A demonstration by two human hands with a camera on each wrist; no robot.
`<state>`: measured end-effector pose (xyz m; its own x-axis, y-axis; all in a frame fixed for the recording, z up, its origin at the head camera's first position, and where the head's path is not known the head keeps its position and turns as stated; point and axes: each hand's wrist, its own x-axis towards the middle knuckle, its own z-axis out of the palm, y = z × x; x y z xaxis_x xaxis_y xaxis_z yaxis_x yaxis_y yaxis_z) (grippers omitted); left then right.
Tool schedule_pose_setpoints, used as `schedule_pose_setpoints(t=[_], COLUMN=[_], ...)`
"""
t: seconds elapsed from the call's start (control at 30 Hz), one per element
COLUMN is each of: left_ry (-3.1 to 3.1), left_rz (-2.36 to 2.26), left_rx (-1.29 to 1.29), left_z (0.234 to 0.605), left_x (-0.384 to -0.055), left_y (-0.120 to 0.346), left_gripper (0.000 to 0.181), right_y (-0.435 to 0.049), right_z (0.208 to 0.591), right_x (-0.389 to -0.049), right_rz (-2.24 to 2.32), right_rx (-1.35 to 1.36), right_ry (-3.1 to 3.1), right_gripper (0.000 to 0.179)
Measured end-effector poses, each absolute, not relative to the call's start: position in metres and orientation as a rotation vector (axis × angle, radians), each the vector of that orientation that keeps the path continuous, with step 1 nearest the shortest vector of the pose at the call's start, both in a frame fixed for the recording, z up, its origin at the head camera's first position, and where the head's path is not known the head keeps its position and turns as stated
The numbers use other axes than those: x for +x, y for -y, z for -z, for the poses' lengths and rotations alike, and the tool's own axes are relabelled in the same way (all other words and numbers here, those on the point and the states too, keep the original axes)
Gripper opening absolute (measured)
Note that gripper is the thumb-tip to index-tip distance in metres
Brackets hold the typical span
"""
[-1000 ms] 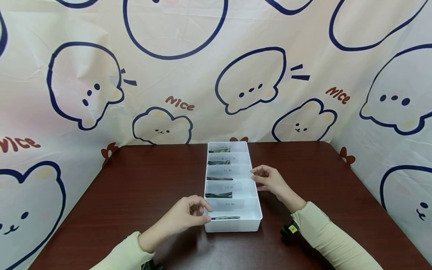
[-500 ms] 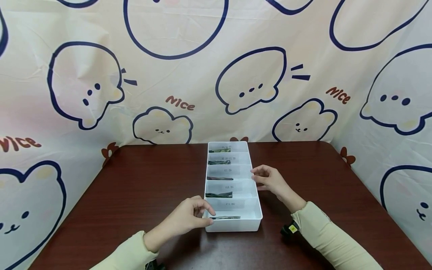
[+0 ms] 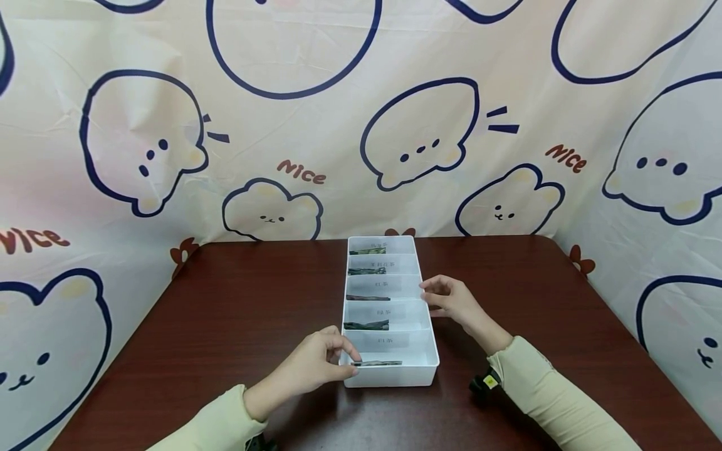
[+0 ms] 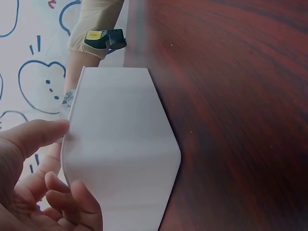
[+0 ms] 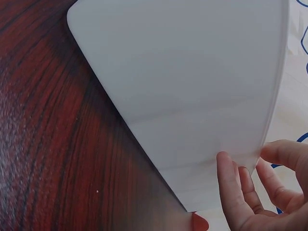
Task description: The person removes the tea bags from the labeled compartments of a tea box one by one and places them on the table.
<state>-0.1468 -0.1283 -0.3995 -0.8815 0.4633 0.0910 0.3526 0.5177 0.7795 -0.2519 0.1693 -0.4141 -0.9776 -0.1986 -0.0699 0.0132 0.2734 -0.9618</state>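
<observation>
A long white divided box (image 3: 389,377) stands on the table, its compartments running away from me in a row. A flat, thin tea packet (image 3: 383,363) stands in the nearest compartment, behind the front wall. At its left end, my left hand (image 3: 318,360) pinches the packet between thumb and index finger, over the front left corner. Only a small patterned bit of the packet (image 4: 68,98) shows past the rim in the left wrist view. My right hand (image 3: 451,304) grips the right rim about midway along, some fingers against the outer wall (image 5: 192,96).
Similar packets lean in the other compartments, among them a dark green packet (image 3: 366,326) and a reddish packet (image 3: 368,298). Printed labels mark the compartment walls. The brown table (image 3: 254,282) ends at a cartoon-print curtain (image 3: 338,125) behind and at both sides.
My left hand has moved slightly right, and its index finger and thumb have come together at the packet's left end. The right hand and box have stayed put.
</observation>
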Motion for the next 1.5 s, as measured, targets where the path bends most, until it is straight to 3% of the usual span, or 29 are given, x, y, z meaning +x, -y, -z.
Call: schedule_pose_setpoints(t=[0.53,1.03,1.27,1.5], left_ry=[-2.638,-2.519,-2.541,-2.591], left_rz=[-1.332,-1.753,-1.931,-2.009], left_rx=[0.707,0.564,0.418,0.293], left_z=[0.395,0.352,0.330,0.313], left_x=[-0.146,-0.161,-0.183,-0.226], left_y=[0.128,0.136,0.149,0.168], left_gripper=[0.008,0.007,0.014,0.027], right_y=[-0.170,-0.170,-0.170,-0.170], right_z=[0.414,0.414,0.414,0.416], right_x=[-0.252,-0.253,-0.252,-0.253], right_rz=[1.780,1.763,1.765,1.781], right_rx=[-0.177,-0.154,-0.157,-0.157], right_ry=[-2.364,-2.379,-2.387,-2.366], right_gripper=[0.029,0.030,0.030,0.032])
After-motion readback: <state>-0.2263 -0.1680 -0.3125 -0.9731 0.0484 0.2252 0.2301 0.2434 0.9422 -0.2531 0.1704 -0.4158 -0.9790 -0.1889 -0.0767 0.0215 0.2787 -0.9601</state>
